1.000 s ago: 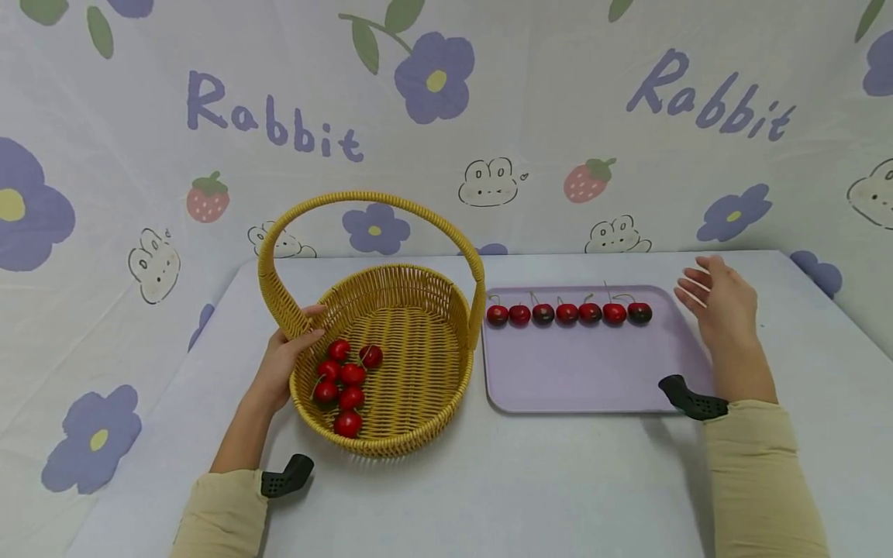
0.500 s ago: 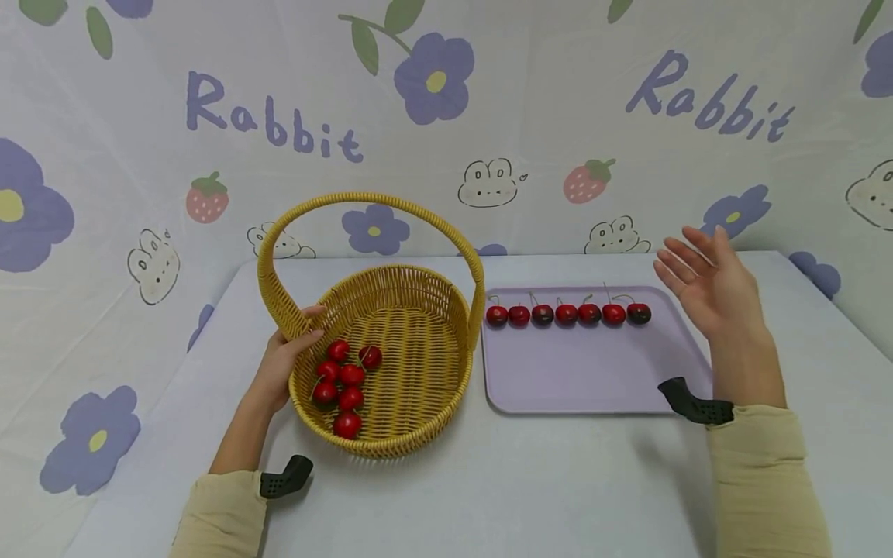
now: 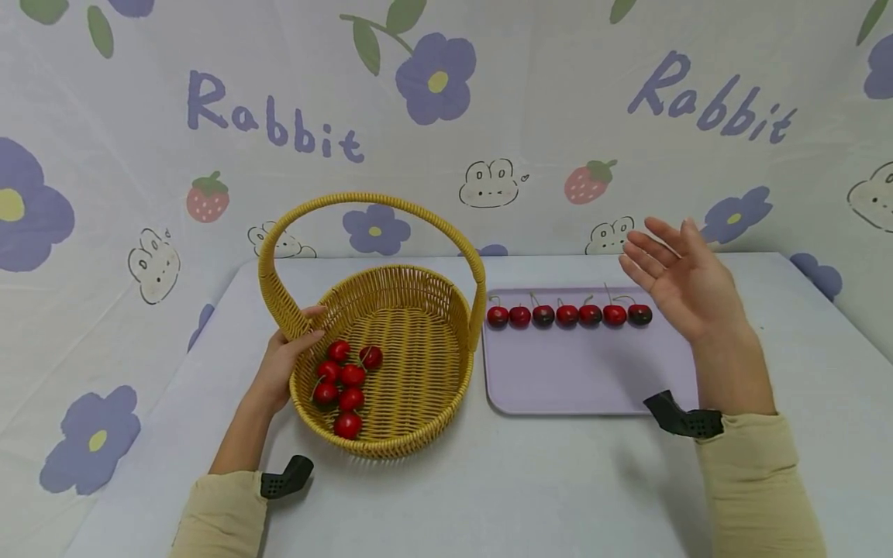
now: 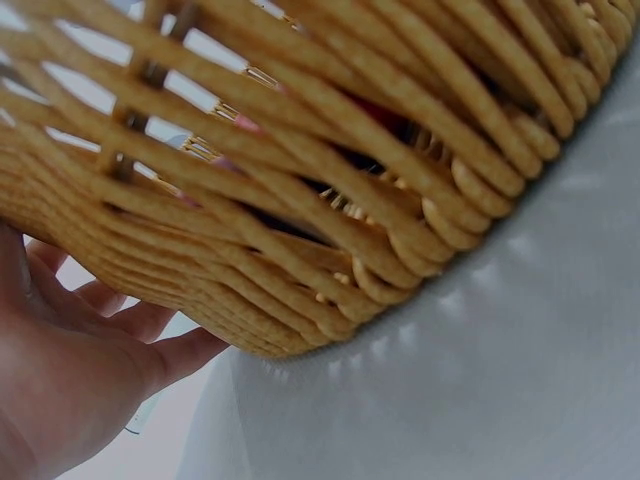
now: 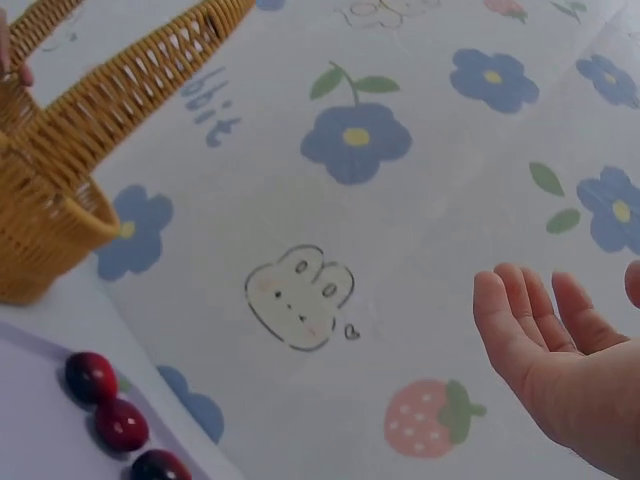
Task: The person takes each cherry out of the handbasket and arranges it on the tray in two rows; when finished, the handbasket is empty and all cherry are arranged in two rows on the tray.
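My left hand [image 3: 282,364] grips the left side of the yellow wicker basket [image 3: 418,446] at the base of its handle, thumb over the rim. In the left wrist view the hand [image 4: 80,360] lies against the woven wall [image 4: 250,210]. Several red cherries [image 3: 352,375] lie in the basket's left part. My right hand [image 3: 691,291] is raised over the right end of the lilac tray [image 3: 558,380], palm turned up and leftward, fingers extended, holding nothing; the right wrist view shows this hand [image 5: 560,370] empty too. Several cherries [image 3: 567,314] stand in a row along the tray's far edge.
The basket's tall handle [image 3: 370,198] arches above it, and its right side stands close beside the tray's left edge. Behind the white table [image 3: 453,504] hangs a cloth [image 3: 530,101] printed with flowers, rabbits and strawberries.
My right hand has risen from beside the tray's far right corner, turned its palm more upward, spread its fingers, then shifted left. My left hand and the basket have stayed in place.
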`<action>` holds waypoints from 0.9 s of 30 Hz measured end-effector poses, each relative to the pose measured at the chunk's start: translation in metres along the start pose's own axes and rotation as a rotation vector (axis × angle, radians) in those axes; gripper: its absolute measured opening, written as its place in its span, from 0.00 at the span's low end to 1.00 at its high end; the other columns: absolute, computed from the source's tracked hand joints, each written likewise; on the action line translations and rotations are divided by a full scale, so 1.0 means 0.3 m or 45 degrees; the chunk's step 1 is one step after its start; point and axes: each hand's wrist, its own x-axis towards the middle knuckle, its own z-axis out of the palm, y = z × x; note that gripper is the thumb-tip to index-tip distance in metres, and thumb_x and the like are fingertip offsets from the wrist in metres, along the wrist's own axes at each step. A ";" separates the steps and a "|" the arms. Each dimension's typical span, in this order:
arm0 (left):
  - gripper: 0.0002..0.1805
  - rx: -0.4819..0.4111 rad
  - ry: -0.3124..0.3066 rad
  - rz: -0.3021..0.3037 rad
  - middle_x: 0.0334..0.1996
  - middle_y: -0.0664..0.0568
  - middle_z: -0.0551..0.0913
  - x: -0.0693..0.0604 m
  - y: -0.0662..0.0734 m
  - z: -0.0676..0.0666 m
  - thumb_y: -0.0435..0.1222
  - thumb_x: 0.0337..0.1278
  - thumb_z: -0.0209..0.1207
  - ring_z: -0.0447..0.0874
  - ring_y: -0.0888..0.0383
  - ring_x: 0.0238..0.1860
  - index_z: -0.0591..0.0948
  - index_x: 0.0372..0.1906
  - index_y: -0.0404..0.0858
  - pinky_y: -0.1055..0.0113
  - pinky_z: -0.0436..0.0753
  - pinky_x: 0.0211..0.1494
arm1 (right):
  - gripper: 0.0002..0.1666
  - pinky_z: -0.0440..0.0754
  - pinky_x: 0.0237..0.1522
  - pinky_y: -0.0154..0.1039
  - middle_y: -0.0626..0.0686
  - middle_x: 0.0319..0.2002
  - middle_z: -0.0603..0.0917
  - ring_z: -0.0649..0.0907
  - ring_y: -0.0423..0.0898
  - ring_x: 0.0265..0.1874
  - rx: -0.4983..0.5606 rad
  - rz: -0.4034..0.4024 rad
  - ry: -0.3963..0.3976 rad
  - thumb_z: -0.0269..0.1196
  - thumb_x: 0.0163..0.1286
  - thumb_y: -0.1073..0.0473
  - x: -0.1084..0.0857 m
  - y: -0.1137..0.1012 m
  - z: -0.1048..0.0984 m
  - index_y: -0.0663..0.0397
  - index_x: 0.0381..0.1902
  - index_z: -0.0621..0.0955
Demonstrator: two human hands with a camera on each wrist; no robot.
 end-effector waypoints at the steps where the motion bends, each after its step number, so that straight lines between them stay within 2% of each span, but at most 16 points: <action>1: 0.24 -0.003 0.001 0.001 0.65 0.41 0.61 0.001 0.000 0.000 0.33 0.69 0.48 0.62 0.50 0.63 0.63 0.67 0.32 0.51 0.57 0.67 | 0.22 0.75 0.53 0.45 0.60 0.50 0.74 0.76 0.53 0.53 -0.010 0.004 -0.028 0.54 0.73 0.52 -0.002 0.004 0.009 0.63 0.55 0.76; 8: 0.24 -0.012 -0.002 0.001 0.64 0.40 0.61 0.001 0.001 0.000 0.33 0.69 0.48 0.62 0.49 0.62 0.63 0.67 0.32 0.52 0.58 0.67 | 0.22 0.76 0.53 0.45 0.60 0.48 0.76 0.78 0.53 0.50 -0.039 0.078 -0.258 0.47 0.77 0.52 -0.022 0.037 0.073 0.64 0.54 0.76; 12: 0.24 -0.003 -0.004 0.003 0.64 0.40 0.61 -0.001 0.002 0.002 0.33 0.69 0.48 0.61 0.49 0.63 0.62 0.67 0.32 0.51 0.57 0.67 | 0.23 0.75 0.54 0.44 0.61 0.49 0.77 0.78 0.53 0.51 -0.067 0.117 -0.356 0.43 0.78 0.53 -0.035 0.063 0.109 0.64 0.54 0.76; 19: 0.25 0.005 0.005 0.002 0.66 0.41 0.60 0.002 0.001 0.004 0.32 0.69 0.48 0.61 0.49 0.63 0.62 0.67 0.31 0.51 0.56 0.67 | 0.23 0.75 0.54 0.44 0.60 0.50 0.77 0.78 0.53 0.51 -0.173 0.208 -0.409 0.43 0.78 0.52 -0.044 0.122 0.165 0.62 0.55 0.75; 27: 0.25 0.006 0.002 0.001 0.66 0.40 0.60 0.003 -0.002 -0.003 0.33 0.69 0.49 0.61 0.48 0.63 0.62 0.67 0.31 0.52 0.57 0.67 | 0.25 0.74 0.55 0.46 0.59 0.50 0.79 0.79 0.53 0.51 -0.335 0.418 -0.538 0.40 0.79 0.50 -0.046 0.220 0.222 0.60 0.56 0.76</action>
